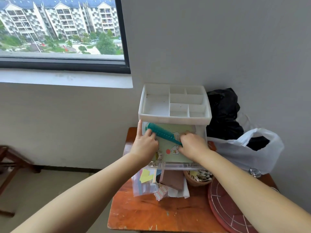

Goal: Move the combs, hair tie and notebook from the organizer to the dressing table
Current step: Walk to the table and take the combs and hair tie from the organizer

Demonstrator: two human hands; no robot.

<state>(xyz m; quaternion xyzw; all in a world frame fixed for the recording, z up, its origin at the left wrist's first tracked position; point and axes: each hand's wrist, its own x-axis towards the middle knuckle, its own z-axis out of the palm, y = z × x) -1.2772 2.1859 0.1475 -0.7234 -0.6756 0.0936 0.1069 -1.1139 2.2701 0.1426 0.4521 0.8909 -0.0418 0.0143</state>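
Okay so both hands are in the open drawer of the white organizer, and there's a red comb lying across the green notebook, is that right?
Not quite: the comb is teal, not red, as the head view shows. The rest holds: both the left hand and right hand are in the open drawer of the white organizer, and the comb lies across the green notebook.
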